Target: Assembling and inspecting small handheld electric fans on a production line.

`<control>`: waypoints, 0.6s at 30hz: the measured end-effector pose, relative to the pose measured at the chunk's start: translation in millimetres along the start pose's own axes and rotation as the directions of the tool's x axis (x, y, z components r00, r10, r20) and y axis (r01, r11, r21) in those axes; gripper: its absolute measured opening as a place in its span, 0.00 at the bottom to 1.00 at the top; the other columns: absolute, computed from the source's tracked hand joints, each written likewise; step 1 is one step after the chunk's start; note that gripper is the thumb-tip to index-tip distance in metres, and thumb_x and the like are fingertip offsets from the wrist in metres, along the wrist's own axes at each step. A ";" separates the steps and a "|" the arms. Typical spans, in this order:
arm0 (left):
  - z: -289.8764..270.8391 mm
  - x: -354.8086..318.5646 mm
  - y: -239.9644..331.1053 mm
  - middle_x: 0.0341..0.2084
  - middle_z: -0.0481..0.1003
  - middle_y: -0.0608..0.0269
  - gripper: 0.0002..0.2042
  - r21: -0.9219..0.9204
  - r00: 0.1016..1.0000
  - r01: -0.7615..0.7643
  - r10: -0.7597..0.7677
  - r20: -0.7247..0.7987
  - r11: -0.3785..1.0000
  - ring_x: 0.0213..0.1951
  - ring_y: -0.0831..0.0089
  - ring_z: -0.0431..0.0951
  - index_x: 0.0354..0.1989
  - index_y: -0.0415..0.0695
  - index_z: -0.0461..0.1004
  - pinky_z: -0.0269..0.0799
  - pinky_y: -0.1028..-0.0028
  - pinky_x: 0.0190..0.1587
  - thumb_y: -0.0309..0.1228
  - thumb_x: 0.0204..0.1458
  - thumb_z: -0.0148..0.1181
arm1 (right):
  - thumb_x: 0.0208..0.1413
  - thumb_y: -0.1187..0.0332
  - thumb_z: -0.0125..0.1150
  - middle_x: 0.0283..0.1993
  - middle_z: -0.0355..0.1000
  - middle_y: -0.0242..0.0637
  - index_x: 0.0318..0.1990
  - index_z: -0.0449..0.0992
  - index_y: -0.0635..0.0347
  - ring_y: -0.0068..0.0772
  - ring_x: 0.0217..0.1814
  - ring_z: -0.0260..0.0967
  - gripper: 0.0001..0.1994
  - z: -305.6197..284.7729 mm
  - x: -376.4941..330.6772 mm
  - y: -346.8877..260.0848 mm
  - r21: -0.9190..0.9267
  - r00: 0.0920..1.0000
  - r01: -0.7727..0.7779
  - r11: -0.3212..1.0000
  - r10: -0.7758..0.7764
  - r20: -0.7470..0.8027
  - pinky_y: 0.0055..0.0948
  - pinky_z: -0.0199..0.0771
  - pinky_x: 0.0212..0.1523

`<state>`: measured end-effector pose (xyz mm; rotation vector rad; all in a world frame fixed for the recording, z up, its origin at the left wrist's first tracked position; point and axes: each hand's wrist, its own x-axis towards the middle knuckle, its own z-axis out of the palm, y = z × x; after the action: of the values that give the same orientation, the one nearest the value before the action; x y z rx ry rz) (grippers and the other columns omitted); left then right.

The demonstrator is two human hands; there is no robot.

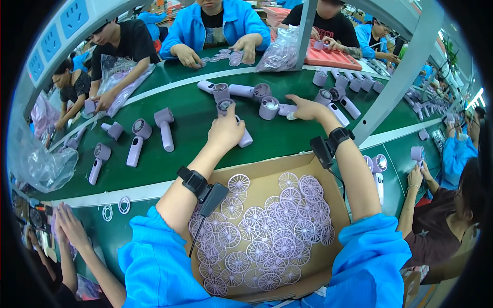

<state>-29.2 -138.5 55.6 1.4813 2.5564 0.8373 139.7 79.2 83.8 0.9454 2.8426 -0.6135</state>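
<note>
On the green conveyor belt, my left hand [226,129] is wrapped over a lilac handheld fan [245,138], its handle emerging beside the fingers and its round head pointing away from me. To the right, my right hand [309,109] has thumb and index finger around the handle end of another lilac handheld fan [269,108], whose round head faces up. More handheld fans [241,91] lie just beyond both hands. Below my forearms sits an open cardboard box [269,167], with a loose pile of pale lilac round fan grilles [284,244] inside.
Several fans [137,141] lie on the belt at left; others [354,82] line its right side. A grey metal post [398,77] rises at right. Two white rings [124,205] lie left of the box. Across the belt, a person in blue handles grilles [224,55]; co-workers sit on both sides.
</note>
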 end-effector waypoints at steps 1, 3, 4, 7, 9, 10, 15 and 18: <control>-2.2 1.0 0.8 0.45 0.69 0.33 0.33 -0.016 0.998 0.019 -0.019 0.054 1.000 0.46 0.39 0.72 0.65 0.48 0.50 0.68 0.53 0.51 0.38 0.49 0.53 | 0.49 0.61 0.61 0.63 0.60 0.52 0.64 0.57 0.55 0.46 0.65 0.58 0.34 0.9 3.0 0.1 0.055 1.000 -0.002 0.998 0.003 -0.015 0.34 0.59 0.61; -7.5 -1.0 0.2 0.46 0.69 0.33 0.32 -0.042 0.985 0.077 -0.070 0.156 0.996 0.47 0.40 0.71 0.64 0.48 0.53 0.68 0.53 0.50 0.38 0.49 0.53 | 0.48 0.61 0.62 0.63 0.60 0.51 0.64 0.57 0.55 0.46 0.65 0.57 0.34 2.6 5.2 -1.3 0.103 1.000 0.016 0.995 -0.015 -0.013 0.35 0.59 0.61; -7.2 -3.2 2.3 0.46 0.69 0.33 0.32 -0.046 0.985 0.097 -0.089 0.151 0.994 0.47 0.40 0.71 0.64 0.48 0.53 0.68 0.53 0.50 0.38 0.49 0.53 | 0.48 0.62 0.61 0.61 0.62 0.52 0.63 0.59 0.56 0.47 0.63 0.59 0.33 2.0 2.0 1.5 0.105 0.997 0.042 0.994 -0.036 -0.065 0.34 0.60 0.60; -2.3 -6.8 6.5 0.48 0.67 0.33 0.31 0.026 0.975 0.017 -0.022 0.221 1.000 0.47 0.40 0.71 0.62 0.49 0.56 0.68 0.54 0.50 0.39 0.47 0.55 | 0.47 0.64 0.60 0.56 0.66 0.53 0.61 0.62 0.58 0.49 0.60 0.63 0.31 1.2 -1.6 -13.7 0.108 0.984 0.103 0.989 -0.085 -0.158 0.34 0.63 0.57; 3.6 -3.1 0.8 0.48 0.68 0.33 0.33 0.022 0.979 0.036 -0.040 0.199 0.999 0.47 0.41 0.72 0.63 0.50 0.53 0.69 0.54 0.50 0.39 0.46 0.57 | 0.47 0.66 0.59 0.54 0.68 0.52 0.59 0.65 0.59 0.48 0.56 0.66 0.28 -2.4 -4.0 -33.3 0.182 0.956 0.155 0.971 -0.102 -0.274 0.34 0.66 0.54; 7.2 -0.9 -4.2 0.47 0.68 0.33 0.36 0.028 0.982 0.048 -0.053 0.180 0.998 0.47 0.42 0.72 0.64 0.51 0.51 0.69 0.55 0.50 0.39 0.45 0.58 | 0.47 0.66 0.59 0.52 0.69 0.51 0.58 0.66 0.60 0.47 0.53 0.68 0.27 -3.5 -7.1 -47.4 0.221 0.939 0.185 0.957 -0.106 -0.327 0.34 0.67 0.53; -0.3 10.9 -8.6 0.45 0.69 0.34 0.47 -0.510 0.936 0.339 -0.339 0.096 0.791 0.44 0.47 0.75 0.66 0.53 0.36 0.70 0.57 0.48 0.36 0.40 0.62 | 0.49 0.67 0.57 0.48 0.72 0.47 0.56 0.67 0.59 0.40 0.49 0.72 0.24 -13.6 -20.7 -126.0 0.486 0.965 0.166 0.858 -0.040 -0.258 0.34 0.70 0.48; -20.5 11.7 -5.2 0.44 0.70 0.36 0.51 -0.627 0.936 0.101 -0.288 -0.204 0.772 0.41 0.51 0.76 0.66 0.51 0.26 0.71 0.60 0.44 0.31 0.41 0.62 | 0.47 0.66 0.58 0.43 0.74 0.48 0.54 0.71 0.55 0.41 0.46 0.73 0.23 -13.5 -9.0 -132.3 0.453 0.950 0.183 0.873 -0.038 -0.311 0.34 0.70 0.48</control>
<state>-46.1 -139.5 72.9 0.9207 2.1994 1.7394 69.5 -16.8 143.8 1.0069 3.0846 -1.3458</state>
